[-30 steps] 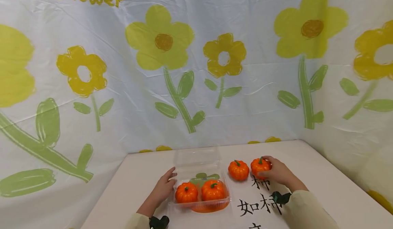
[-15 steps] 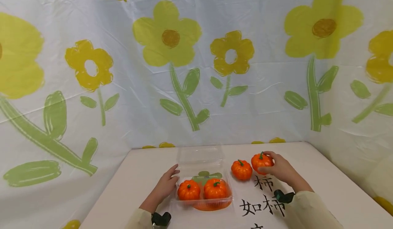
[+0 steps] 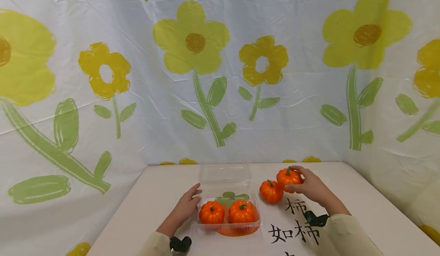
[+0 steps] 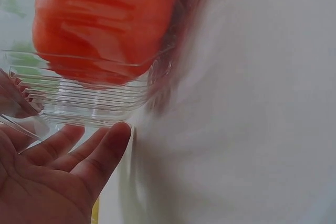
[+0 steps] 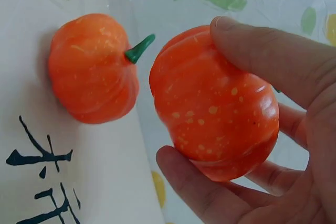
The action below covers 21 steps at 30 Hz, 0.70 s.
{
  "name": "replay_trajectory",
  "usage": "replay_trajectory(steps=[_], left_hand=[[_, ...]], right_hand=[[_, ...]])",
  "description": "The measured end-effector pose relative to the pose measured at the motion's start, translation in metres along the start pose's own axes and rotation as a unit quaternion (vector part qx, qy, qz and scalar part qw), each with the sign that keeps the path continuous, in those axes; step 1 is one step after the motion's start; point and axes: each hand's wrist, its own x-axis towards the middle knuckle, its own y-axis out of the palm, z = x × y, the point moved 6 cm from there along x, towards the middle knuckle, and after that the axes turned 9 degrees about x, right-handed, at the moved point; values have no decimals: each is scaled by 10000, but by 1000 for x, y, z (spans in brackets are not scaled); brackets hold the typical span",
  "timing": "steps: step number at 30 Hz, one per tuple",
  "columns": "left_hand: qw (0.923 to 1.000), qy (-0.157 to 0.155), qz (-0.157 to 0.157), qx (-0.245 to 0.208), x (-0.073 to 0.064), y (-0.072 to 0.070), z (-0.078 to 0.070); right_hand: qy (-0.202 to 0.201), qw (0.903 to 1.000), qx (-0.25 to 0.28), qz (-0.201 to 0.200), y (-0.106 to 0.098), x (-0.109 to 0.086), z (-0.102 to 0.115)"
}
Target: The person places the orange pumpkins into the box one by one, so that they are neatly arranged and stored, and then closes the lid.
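Observation:
My right hand [image 3: 311,185] grips a small orange toy pumpkin [image 3: 288,178] with a green stem. In the right wrist view the thumb lies on one side of this pumpkin [image 5: 215,103] and fingers on the other. Just left of it a second pumpkin [image 3: 271,192] sits on the table. My left hand [image 3: 187,204] is at the left side of a clear plastic box [image 3: 258,210], its lid [image 3: 225,173] tipped back. Two pumpkins, a left one [image 3: 211,212] and a right one [image 3: 242,211], sit side by side inside. In the left wrist view fingertips [image 4: 119,132] touch the box's ribbed wall.
The pale table [image 3: 154,183] has black brush characters [image 3: 293,231] printed to the right of the box. A printed orange and green picture [image 3: 237,231] shows beneath the box. A flower-patterned curtain [image 3: 292,134] closes off the back and sides.
The right hand has raised its pumpkin off the table and moved it left, towards the neighbouring one. The left hand stays beside the box. The head view has shifted slightly.

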Motion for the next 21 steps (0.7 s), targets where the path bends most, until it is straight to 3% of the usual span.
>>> replay_trajectory(steps=[11,21], left_hand=[[10000,-57,-25,78,0,0,0],[10000,-29,-12,21,-2,-1,-1]], right_hand=[[-179,9997,-169,11,4,-2,18],[-699,9975,-60,-72,13,-3,37]])
